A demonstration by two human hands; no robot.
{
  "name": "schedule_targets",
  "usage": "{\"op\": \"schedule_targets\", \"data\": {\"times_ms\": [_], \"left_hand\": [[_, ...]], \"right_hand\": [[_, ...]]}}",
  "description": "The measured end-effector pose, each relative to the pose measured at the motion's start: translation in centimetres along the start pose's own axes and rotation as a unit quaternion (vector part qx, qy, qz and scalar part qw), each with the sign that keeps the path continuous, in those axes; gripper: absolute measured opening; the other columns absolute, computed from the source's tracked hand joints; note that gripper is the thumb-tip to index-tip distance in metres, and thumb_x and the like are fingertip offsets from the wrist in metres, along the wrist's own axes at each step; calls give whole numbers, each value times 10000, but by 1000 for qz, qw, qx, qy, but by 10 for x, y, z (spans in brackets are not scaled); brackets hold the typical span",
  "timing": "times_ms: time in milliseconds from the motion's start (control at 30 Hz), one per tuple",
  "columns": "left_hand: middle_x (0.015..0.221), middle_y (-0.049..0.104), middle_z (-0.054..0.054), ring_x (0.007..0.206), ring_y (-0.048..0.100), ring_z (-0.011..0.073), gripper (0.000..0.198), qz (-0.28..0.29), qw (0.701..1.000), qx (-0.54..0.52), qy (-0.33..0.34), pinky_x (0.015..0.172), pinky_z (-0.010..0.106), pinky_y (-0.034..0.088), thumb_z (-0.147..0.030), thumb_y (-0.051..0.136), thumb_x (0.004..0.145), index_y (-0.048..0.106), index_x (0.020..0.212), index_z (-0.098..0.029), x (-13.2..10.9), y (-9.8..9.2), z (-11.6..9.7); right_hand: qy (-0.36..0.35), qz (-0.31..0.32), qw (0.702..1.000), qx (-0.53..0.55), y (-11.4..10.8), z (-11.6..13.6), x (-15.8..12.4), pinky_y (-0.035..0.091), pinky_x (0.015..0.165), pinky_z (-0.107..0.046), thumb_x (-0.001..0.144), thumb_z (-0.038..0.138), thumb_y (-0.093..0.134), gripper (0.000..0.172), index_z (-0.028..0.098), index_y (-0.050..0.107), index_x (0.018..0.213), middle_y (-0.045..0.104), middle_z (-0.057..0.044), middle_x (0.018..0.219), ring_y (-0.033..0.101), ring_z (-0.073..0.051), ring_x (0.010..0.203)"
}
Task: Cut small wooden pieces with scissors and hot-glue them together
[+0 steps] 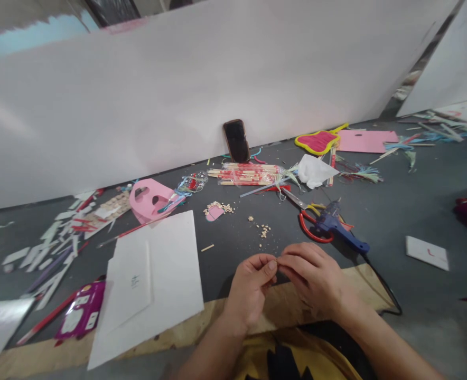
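Note:
My left hand [253,285] and my right hand [315,274] meet at the fingertips over the table's near edge. Both are closed in a pinch, and what lies between the fingers is too small to name. Small pale pieces [264,230] are scattered on the dark table just beyond my hands. More of them lie around a small pink shape [215,212] farther back. A short thin stick [207,247] rests to the left of my hands. Right of them are red-handled scissors [310,232] and a blue glue gun [336,226] with a black cable.
White sheets [170,264] and a purple packet [82,310] are at the left. A phone [236,140] leans on the white panel [178,95] behind wrapped stick bundles [249,173]. Pink cut pieces [366,141], a crumpled white tissue [315,171] and a white card [427,253] lie around.

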State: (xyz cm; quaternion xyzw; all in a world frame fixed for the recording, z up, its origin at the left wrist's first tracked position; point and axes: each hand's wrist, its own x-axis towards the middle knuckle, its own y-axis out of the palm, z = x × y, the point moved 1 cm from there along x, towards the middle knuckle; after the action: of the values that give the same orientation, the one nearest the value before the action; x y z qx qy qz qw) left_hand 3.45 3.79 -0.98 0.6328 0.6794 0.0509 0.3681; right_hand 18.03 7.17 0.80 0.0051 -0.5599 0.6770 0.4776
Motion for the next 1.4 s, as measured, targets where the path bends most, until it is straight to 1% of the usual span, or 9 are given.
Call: {"op": "schedule_targets", "data": {"times_ms": [167,367,467,633,833,967,1100,1300,1400], "left_hand": [[599,550,1,556,444,80,247,9,999,-26,-19,588,220,338,-311,790,608,676,697,-112,0,0,1],[571,555,1,547,441,78,271,-9,1000,-9,-2,571,213,334,-325,806,582,676,680,-108,0,1,-1],[603,563,1,552,450,75,265,7,999,-40,-14,586,218,353,-313,807,585,679,696,-109,0,1,-2],[654,592,12,577,480,79,241,30,996,-84,-30,616,227,379,-277,813,584,686,712,-117,-1,0,-1],[636,587,18,591,482,85,230,60,995,-69,-33,651,233,376,-288,791,624,700,738,-110,-2,-1,-1],[664,581,19,599,470,88,275,64,996,-47,-29,653,236,366,-334,781,633,702,781,-116,-4,0,-4],[622,553,13,600,459,96,273,64,998,-10,-25,639,231,352,-349,777,635,696,733,-108,-6,0,-7],[675,586,22,620,477,98,238,58,998,-3,-31,656,234,359,-309,789,621,702,742,-122,-6,-2,-8],[694,605,35,624,488,104,261,58,997,8,-43,661,241,363,-321,792,611,709,756,-121,-6,-2,-7]], "right_hand": [[-16,13,1000,8,-2,-1,-3,458,753,-304,884,156,478,162,207,613,957,637,-58,916,575,-161,829],[-24,33,999,-16,-4,3,0,467,726,-336,884,144,445,203,203,628,948,644,-65,891,571,-175,781],[8,8,1000,4,-5,3,2,495,729,-311,877,179,492,159,211,628,952,644,-65,905,599,-173,809],[64,-5,993,101,-6,5,1,525,702,-246,851,174,545,165,221,622,989,635,-53,920,624,-140,807],[44,-12,990,133,-2,5,-4,519,719,-247,840,112,549,189,226,623,970,625,-44,907,606,-131,810],[18,-35,993,112,-2,2,-5,520,716,-274,825,96,560,220,232,612,990,624,-49,907,597,-144,813],[12,-20,995,92,-2,2,-5,522,706,-289,836,110,549,222,240,618,1002,629,-49,894,596,-151,798],[85,-10,983,164,-5,5,-5,525,763,-266,844,157,551,237,227,588,1067,617,-61,971,610,-153,895],[98,15,975,197,-6,6,-3,522,770,-254,851,168,537,201,236,622,1020,616,-52,962,613,-146,893]]}}
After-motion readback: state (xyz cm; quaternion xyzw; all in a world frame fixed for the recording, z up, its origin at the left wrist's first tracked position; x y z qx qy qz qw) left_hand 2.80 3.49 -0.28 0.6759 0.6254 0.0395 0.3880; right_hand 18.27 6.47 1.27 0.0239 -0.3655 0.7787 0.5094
